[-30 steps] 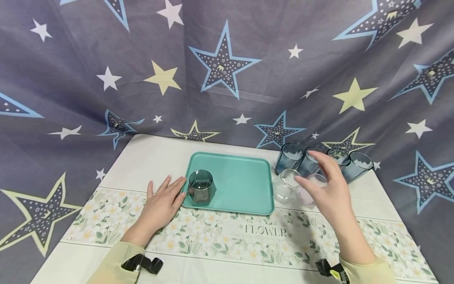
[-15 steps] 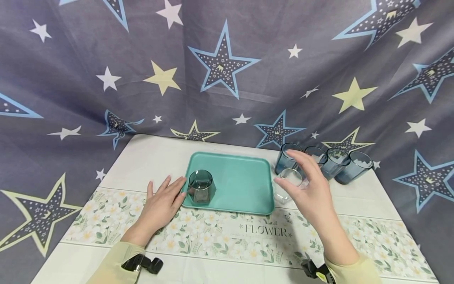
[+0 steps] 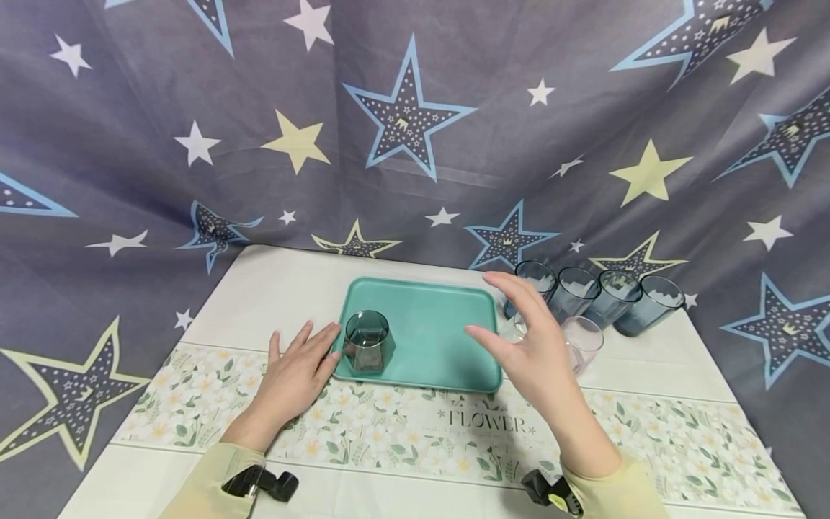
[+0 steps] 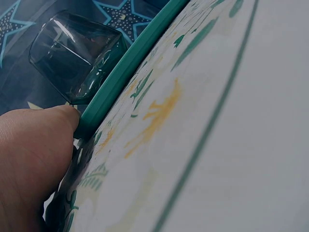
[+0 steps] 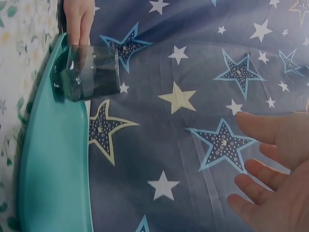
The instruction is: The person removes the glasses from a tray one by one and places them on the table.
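Observation:
A smoky grey glass (image 3: 367,342) stands upright on the left part of a teal tray (image 3: 434,331). My left hand (image 3: 295,371) lies flat on the table with fingers spread, its fingertips against the tray's left edge. The left wrist view shows the left thumb (image 4: 53,125) at the tray's rim, just beside the glass. In the air over the tray's right edge is my right hand (image 3: 534,349), thumb and fingers spread apart and holding nothing. Behind it a clear glass (image 3: 519,326) is mostly hidden. A faintly pink glass (image 3: 583,337) stands just right of that hand.
Several blue glasses (image 3: 609,297) stand in a row at the back right of the table. A floral band (image 3: 389,440) crosses the white tablecloth in front of the tray. A star-patterned curtain (image 3: 259,94) hangs behind and at the sides.
My right hand has moved left, from above the clear and pink glasses to the tray's right edge, uncovering the pink glass. The left hand and the smoky glass have stayed put.

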Motion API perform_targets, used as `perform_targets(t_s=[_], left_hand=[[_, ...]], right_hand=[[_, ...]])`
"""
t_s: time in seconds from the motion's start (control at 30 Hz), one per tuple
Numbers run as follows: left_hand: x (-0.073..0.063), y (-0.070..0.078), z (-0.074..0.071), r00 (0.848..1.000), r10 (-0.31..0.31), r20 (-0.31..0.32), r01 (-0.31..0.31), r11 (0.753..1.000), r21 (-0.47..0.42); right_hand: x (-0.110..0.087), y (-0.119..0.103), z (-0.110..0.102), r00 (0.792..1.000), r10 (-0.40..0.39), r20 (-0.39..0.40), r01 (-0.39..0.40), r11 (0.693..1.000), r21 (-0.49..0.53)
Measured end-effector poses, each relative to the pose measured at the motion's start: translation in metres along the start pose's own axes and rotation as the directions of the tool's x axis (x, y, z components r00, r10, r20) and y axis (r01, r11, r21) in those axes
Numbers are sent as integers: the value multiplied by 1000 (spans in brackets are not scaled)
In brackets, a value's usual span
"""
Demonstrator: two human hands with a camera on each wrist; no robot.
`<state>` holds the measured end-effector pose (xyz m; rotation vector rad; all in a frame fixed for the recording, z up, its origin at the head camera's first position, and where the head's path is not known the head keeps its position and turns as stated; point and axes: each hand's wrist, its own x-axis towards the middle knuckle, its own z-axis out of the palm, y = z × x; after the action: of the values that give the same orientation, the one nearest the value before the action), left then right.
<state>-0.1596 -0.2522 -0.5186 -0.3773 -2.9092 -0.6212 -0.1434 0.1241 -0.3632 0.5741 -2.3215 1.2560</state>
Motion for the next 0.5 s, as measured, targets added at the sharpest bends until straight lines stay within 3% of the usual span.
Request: perform_targets(t_s=[0.5], left_hand=[[0,0,0,1000,-7,3,7,1000,3]], right_hand=[[6,-10,19,994,84,69,-88,995,56]])
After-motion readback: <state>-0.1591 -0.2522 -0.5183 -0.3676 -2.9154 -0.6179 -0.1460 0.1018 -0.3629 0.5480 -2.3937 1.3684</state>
